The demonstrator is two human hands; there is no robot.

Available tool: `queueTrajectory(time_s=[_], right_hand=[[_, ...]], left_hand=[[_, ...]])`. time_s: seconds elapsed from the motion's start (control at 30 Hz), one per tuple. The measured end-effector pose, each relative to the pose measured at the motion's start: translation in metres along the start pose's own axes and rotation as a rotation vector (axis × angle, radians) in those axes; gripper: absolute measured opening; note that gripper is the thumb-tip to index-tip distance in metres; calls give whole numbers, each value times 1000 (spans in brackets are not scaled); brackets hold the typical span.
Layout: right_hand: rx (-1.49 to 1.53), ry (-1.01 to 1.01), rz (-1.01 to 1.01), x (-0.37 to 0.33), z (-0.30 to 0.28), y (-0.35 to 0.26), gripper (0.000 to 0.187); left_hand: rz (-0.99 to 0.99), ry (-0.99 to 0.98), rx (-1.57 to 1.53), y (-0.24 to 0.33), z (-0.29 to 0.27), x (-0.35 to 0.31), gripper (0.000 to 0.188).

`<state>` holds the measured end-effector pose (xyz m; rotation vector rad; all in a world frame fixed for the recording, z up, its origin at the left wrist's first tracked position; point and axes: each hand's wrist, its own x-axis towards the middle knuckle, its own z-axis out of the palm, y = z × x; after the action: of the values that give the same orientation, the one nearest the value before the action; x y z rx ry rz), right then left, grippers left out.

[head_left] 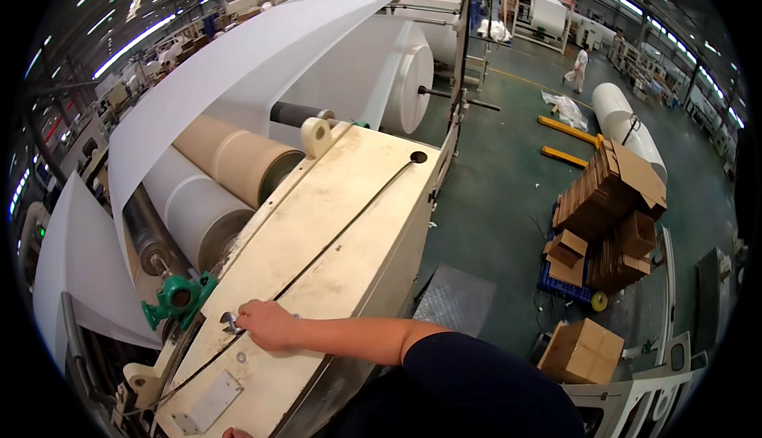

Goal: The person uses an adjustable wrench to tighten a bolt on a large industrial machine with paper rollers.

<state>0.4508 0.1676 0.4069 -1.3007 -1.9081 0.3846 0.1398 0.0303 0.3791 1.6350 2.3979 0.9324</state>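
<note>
My right hand is closed around a silver wrench, whose open jaws stick out to the left of the fingers. The hand rests low over the cream machine cover, beside a thin dark cable that runs along the cover into a round hole. Most of the wrench's handle is hidden in the fist. Only a small part of my left hand shows at the bottom edge, near a metal bracket plate; its fingers cannot be made out.
To the left are large rollers, a green bearing housing and a broad white web running overhead. At right stand stacked cardboard on a blue pallet, a box and yellow forks. A person walks farther back.
</note>
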Motion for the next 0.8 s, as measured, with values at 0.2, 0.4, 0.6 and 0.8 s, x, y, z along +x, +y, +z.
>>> queueTrajectory(time_s=[0.2,0.4,0.6,0.8], right_hand=[[381,-221,-89,-45,-70,-18,22],[1246,-821,-961,-48,-181,-67,15],[1649,-853,-1214,-59,-223,-129,23],[1645,-887,-1168,-68,-179,-141,26]], left_hand=[[-77,59,110,0,3,3,29],[63,178,17,-12,15,0,17],[264,366,88,1,26,2,5],[210,415,1,16,16,-2,5]])
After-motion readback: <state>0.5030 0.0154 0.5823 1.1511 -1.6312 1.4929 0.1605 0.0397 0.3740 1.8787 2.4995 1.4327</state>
